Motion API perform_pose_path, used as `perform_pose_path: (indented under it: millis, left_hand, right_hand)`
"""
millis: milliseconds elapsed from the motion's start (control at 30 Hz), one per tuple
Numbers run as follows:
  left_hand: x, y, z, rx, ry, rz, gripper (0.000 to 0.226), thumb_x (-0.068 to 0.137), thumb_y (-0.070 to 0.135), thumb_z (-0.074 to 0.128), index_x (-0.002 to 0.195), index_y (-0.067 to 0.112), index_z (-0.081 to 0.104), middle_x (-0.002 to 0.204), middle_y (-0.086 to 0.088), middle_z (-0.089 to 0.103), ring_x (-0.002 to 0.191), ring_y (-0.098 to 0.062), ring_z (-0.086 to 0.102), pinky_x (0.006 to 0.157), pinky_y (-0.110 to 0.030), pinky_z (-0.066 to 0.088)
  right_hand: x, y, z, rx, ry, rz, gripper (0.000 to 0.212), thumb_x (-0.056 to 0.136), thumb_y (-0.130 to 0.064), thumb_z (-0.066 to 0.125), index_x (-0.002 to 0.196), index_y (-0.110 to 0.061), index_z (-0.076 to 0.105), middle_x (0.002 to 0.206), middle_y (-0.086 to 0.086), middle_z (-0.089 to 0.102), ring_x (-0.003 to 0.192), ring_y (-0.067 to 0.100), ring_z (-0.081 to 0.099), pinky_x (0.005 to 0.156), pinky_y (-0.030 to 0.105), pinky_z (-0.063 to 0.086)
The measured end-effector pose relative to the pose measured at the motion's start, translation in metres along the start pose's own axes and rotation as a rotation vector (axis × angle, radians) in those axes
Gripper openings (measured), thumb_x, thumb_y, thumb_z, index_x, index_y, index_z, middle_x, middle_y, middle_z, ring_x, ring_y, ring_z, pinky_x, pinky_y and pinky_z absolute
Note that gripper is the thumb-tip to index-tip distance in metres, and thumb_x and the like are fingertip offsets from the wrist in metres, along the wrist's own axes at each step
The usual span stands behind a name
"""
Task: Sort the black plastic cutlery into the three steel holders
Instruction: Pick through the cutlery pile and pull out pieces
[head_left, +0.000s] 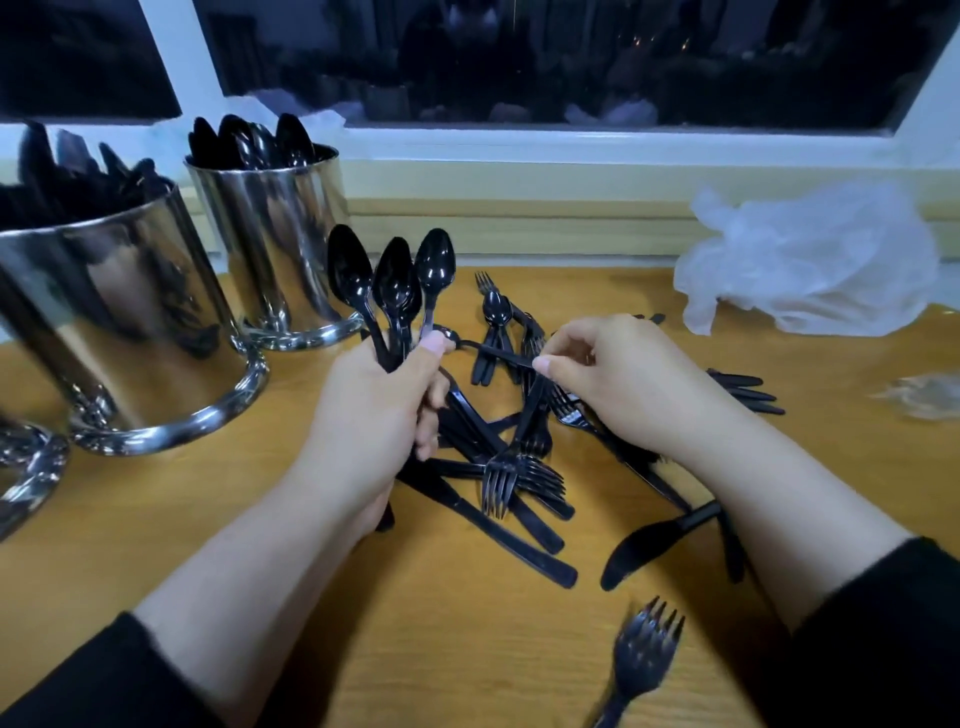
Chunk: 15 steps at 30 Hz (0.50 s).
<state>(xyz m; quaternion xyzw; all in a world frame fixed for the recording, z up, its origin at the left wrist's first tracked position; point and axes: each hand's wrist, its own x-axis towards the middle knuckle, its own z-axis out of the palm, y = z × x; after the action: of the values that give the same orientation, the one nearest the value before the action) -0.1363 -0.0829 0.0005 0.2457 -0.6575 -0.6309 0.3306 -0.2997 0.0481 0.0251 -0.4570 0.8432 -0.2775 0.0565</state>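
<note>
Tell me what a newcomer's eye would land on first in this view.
First, the left hand at the centre, gripping a bunch of spoons with bowls upright, while the right hand pinches one more piece of cutlery beside it. Next, the tangled pile of black forks and knives on the wooden table under both hands. Then the shiny steel holders at the left, already holding cutlery.

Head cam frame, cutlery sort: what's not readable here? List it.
- Third steel holder, head view: cut off by the left edge, contents unseen.
- Piece pinched by the right hand: only its thin handle shows; its far end is hidden behind the left hand's thumb.
- Nearest fork: blurred, handle cut by the bottom edge.
- Cutlery pile: overlapping, uncountable.
</note>
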Motion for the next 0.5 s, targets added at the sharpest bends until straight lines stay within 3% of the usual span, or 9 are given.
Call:
perform_pose_path:
  millis: [100, 200, 333, 500]
  left_hand:
    - [0.002, -0.002, -0.002, -0.028, 0.042, -0.045, 0.025, 0.106, 0.035, 0.052, 0.109, 0.013, 0.065, 0.062, 0.005, 0.038, 0.048, -0.012, 0.030, 0.044, -0.026, 0.028]
    - [0.004, -0.002, -0.004, -0.059, 0.090, -0.079, 0.030, 0.106, 0.040, 0.050, 0.097, 0.013, 0.059, 0.059, 0.005, 0.037, 0.046, -0.012, 0.029, 0.041, -0.024, 0.028]
    - [0.006, -0.001, -0.005, -0.107, 0.103, -0.097, 0.032, 0.105, 0.043, 0.050, 0.092, 0.015, 0.056, 0.059, 0.005, 0.037, 0.045, -0.012, 0.029, 0.041, -0.025, 0.027]
    - [0.007, -0.001, -0.005, -0.134, 0.121, -0.102, 0.031, 0.104, 0.043, 0.053, 0.090, 0.015, 0.057, 0.056, 0.006, 0.038, 0.044, -0.012, 0.030, 0.043, -0.026, 0.027]
  right_hand:
    - [0.024, -0.010, 0.007, -0.101, -0.026, -0.004, 0.023, 0.099, -0.042, 0.060, 0.112, -0.025, 0.069, 0.091, -0.009, 0.064, 0.074, 0.010, 0.058, 0.058, 0.025, 0.041]
    - [0.050, -0.013, 0.021, -0.197, -0.033, 0.019, 0.029, 0.098, -0.038, 0.063, 0.120, -0.021, 0.069, 0.100, -0.001, 0.068, 0.087, 0.018, 0.062, 0.075, 0.032, 0.052]
    - [0.063, -0.008, 0.042, -0.327, -0.007, 0.037, 0.026, 0.097, -0.038, 0.064, 0.106, -0.015, 0.072, 0.100, 0.005, 0.071, 0.093, 0.027, 0.065, 0.083, 0.043, 0.057]
    - [0.063, -0.007, 0.044, -0.277, 0.039, 0.030, 0.017, 0.095, -0.036, 0.068, 0.098, -0.020, 0.070, 0.090, -0.002, 0.064, 0.088, 0.021, 0.062, 0.080, 0.040, 0.056]
